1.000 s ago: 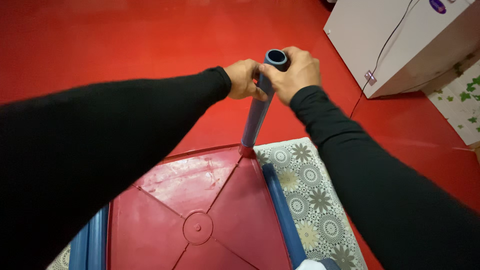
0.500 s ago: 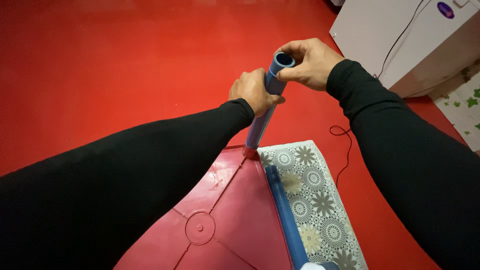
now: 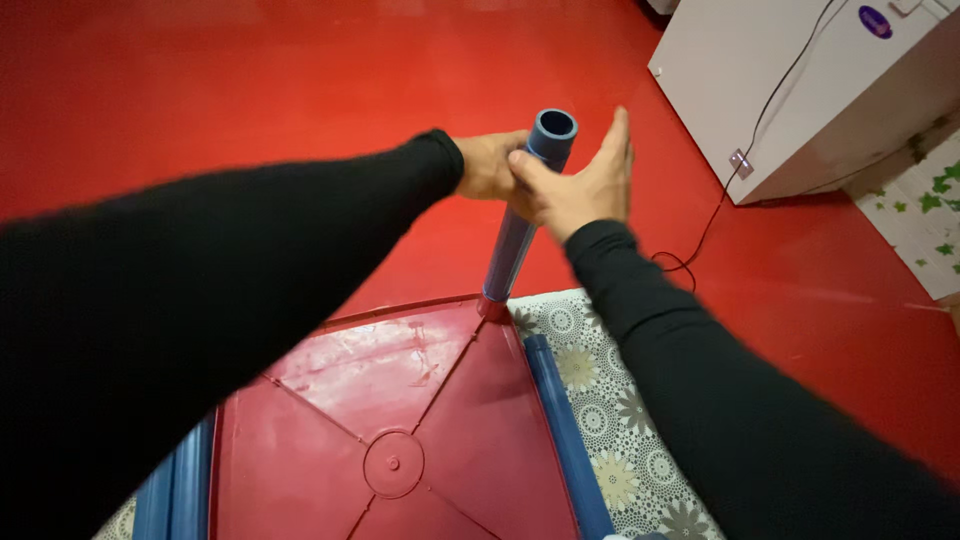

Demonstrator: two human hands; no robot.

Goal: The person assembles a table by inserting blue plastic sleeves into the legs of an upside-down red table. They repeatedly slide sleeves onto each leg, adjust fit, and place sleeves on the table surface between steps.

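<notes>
A blue tube leg [image 3: 522,208] stands upright from the far corner of an overturned red plastic tabletop [image 3: 400,410]. My left hand [image 3: 488,165] is wrapped around the leg just below its open top end. My right hand [image 3: 580,185] is flat, fingers straight and spread, its palm beside the upper part of the leg, touching or nearly touching it. Another blue tube [image 3: 565,430] lies along the tabletop's right edge, on a patterned floral cloth [image 3: 615,420].
The floor [image 3: 250,90] is glossy red. A white appliance [image 3: 800,90] stands at the upper right, with a black cable [image 3: 700,235] trailing on the floor. A leaf-patterned mat [image 3: 925,215] lies at the right edge. A blue tube [image 3: 170,490] lies along the tabletop's left side.
My right hand has let go of the leg's top and opened flat beside it. My left hand keeps its grip. The view has shifted slightly.
</notes>
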